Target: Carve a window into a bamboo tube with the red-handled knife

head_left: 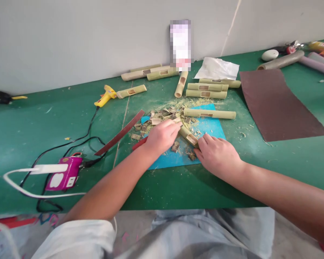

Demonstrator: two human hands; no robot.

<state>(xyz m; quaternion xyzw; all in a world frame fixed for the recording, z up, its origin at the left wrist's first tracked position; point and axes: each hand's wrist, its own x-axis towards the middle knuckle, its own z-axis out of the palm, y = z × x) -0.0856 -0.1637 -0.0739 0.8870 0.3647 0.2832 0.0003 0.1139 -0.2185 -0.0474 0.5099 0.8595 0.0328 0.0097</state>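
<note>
A bamboo tube [188,135] with a rectangular opening lies slanted between my hands, above a blue sheet [162,162]. My left hand [164,135] is closed round its upper left end. The fingers of my right hand [217,153] are wrapped round its lower right end. Bamboo chips [156,120] and shavings are heaped beyond my left hand. Another notched bamboo tube [210,113] lies across the back of the blue sheet. Part of a red object [139,143] shows beside my left wrist.
Several notched tubes [206,94] lie at the back, near white paper [217,69] and an upright phone [180,45]. A yellow glue gun [106,96], corded pink power block [64,173] and reddish strip [121,132] are on the left; a brown sheet [280,106] lies right.
</note>
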